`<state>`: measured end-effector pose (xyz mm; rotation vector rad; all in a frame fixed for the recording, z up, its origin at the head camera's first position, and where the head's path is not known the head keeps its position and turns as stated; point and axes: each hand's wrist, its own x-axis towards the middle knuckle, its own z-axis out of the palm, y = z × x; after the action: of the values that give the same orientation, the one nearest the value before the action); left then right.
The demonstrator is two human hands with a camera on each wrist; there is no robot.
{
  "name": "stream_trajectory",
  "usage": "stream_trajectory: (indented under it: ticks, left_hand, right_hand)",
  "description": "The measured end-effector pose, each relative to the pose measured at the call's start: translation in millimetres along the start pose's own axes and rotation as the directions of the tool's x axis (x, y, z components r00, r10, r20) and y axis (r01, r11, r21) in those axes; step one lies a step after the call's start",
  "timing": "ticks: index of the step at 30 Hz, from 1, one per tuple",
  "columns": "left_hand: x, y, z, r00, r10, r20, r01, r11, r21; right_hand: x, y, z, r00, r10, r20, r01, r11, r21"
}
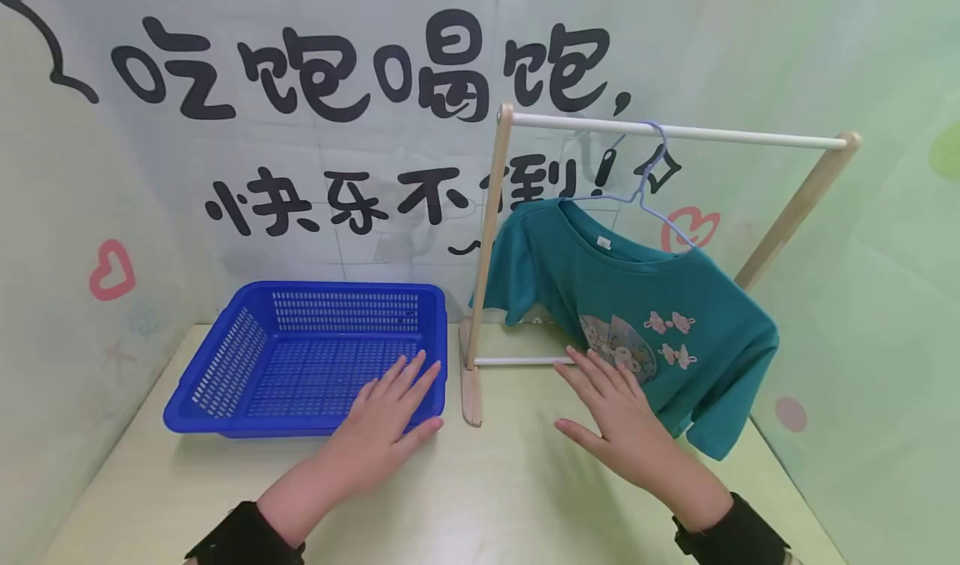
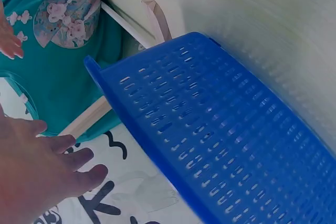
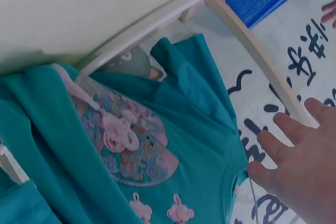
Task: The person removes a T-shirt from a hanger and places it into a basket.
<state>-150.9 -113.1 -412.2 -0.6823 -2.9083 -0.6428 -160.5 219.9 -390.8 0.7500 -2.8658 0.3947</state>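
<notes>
A teal shirt (image 1: 540, 240) with a round floral print hangs on a thin blue hanger (image 1: 642, 194), hooked over the white bar of a wooden rack (image 1: 491, 240). My left hand (image 1: 378, 427) hovers over the near right corner of a blue basket (image 1: 202, 419), fingers spread and holding nothing. In front of the shirt's lower part is my right hand (image 1: 626, 427), its fingers straight and spread, with nothing held. The right wrist view shows the shirt (image 3: 199, 129) close to that hand (image 3: 310, 166); whether they touch I cannot tell.
The basket and rack stand side by side on a pale table (image 1: 465, 498). Behind them is a wall sheet (image 1: 337, 148) with large black lettering. The rack's right post (image 1: 795, 207) leans outward beyond the shirt.
</notes>
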Motion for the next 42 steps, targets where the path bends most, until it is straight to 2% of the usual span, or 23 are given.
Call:
stream_trajectory:
  ticks: [2, 6, 10, 12, 15, 19, 23, 26, 28, 30, 33, 36, 38, 42]
  left_hand:
    - [5.6, -1.7, -0.8, 0.999, -0.035, 0.013, 0.036, 0.995, -0.096]
    - [19.6, -2.8, -1.2, 0.997, -0.070, 0.032, 0.076, 0.958, -0.275]
    - [38.3, -4.4, 2.0, 0.998, -0.061, 0.014, 0.062, 0.930, -0.362]
    - [48.3, -5.0, 4.2, 0.999, -0.049, -0.007, 0.043, 0.919, -0.392]
    - [61.4, -5.8, 7.5, 0.998, -0.051, -0.038, 0.029, 0.899, -0.437]
    - [74.1, -4.3, 10.6, 0.994, -0.089, -0.062, 0.043, 0.849, -0.527]
    - [83.0, 0.0, 13.1, 0.991, -0.118, -0.070, 0.055, 0.806, -0.589]
    - [89.8, 3.6, 14.5, 0.987, -0.141, -0.076, 0.067, 0.793, -0.605]
    - [94.8, 4.9, 15.3, 0.983, -0.163, -0.083, 0.077, 0.782, -0.618]
    - [100.3, 4.9, 16.7, 0.977, -0.195, -0.081, 0.101, 0.768, -0.632]
    - [109.5, 5.0, 17.8, 0.971, -0.224, -0.082, 0.111, 0.730, -0.674]
    - [120.6, 7.0, 17.0, 0.967, -0.231, -0.104, 0.089, 0.694, -0.715]
    - [127.5, 9.3, 14.3, 0.965, -0.234, -0.122, 0.074, 0.684, -0.726]
    - [140.3, 11.6, 10.4, 0.957, -0.245, -0.153, 0.057, 0.679, -0.732]
  right_hand:
    - [2.4, 3, -7, 0.999, 0.005, -0.046, -0.005, 1.000, -0.004]
    - [5.1, 12, -22, 0.985, 0.003, -0.171, -0.004, 1.000, -0.003]
    - [2.7, 22, -40, 0.946, -0.007, -0.325, 0.009, 1.000, 0.005]
    - [0.3, 26, -49, 0.915, -0.007, -0.403, 0.011, 1.000, 0.008]
    - [-2.8, 33, -61, 0.858, 0.016, -0.513, -0.003, 1.000, 0.026]
    - [-4.9, 38, -73, 0.764, 0.122, -0.633, -0.084, 0.992, 0.091]
    - [-6.1, 45, -79, 0.671, 0.237, -0.703, -0.186, 0.971, 0.150]
    - [-7.0, 51, -84, 0.630, 0.302, -0.716, -0.254, 0.951, 0.177]
    - [-8.2, 54, -87, 0.619, 0.336, -0.710, -0.289, 0.938, 0.192]
    - [-9.5, 56, -88, 0.618, 0.367, -0.695, -0.315, 0.926, 0.208]
    - [-11.6, 60, -88, 0.623, 0.409, -0.667, -0.355, 0.907, 0.225]
    - [-13.4, 63, -87, 0.626, 0.451, -0.637, -0.397, 0.886, 0.237]
    - [-13.4, 65, -85, 0.629, 0.464, -0.624, -0.413, 0.879, 0.238]
    - [-11.1, 67, -82, 0.634, 0.458, -0.623, -0.411, 0.882, 0.231]
